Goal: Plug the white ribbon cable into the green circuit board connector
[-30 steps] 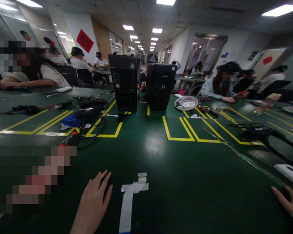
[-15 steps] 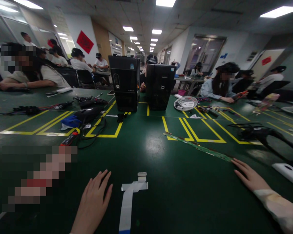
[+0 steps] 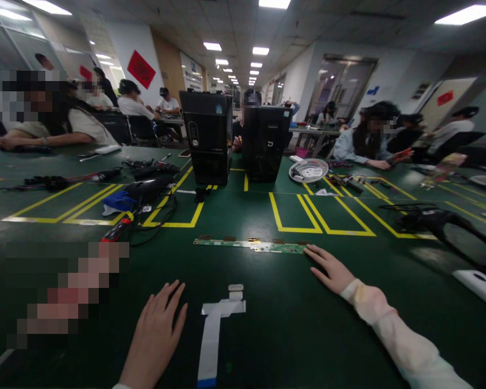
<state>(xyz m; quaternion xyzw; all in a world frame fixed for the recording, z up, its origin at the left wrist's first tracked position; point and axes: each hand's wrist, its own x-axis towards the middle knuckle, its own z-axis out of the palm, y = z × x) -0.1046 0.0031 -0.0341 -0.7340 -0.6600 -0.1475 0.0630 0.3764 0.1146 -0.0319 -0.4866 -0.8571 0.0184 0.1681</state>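
1. Main thing here is a long, thin green circuit board [image 3: 235, 243]. It's sitting crosswise at the middle of the dark green table [image 3: 283, 329], just on the near side of the yellow tape outlines [image 3: 302, 231].

2. Right hand [image 3: 331, 269] is at the board's right end, fingertips touching it. Fingers are stretched out and the thumb is spread away from them, so the hand reads as open. Can't tell how firmly the fingertips press. The arm's in a pale, patterned sleeve [image 3: 392, 319].

3. Left hand [image 3: 156, 329] is palm down at the near side of the table, fingers extended and loosely spread, thumb out to the side, nothing in its grip. It's well apart from the board.

4. Just beside the left hand's thumb there's a white flat ribbon cable [image 3: 209, 340], folded into a sort of T, with a connector at the far end and a blue tip at the near end.

5. Off to the left, a red-and-black handle [image 3: 116, 230] points away at an angle; the rest of that tool is pixelated out, so no idea what it is.

6. Farther back, two black computer towers [image 3: 208, 138] [image 3: 266, 143] stand upright.
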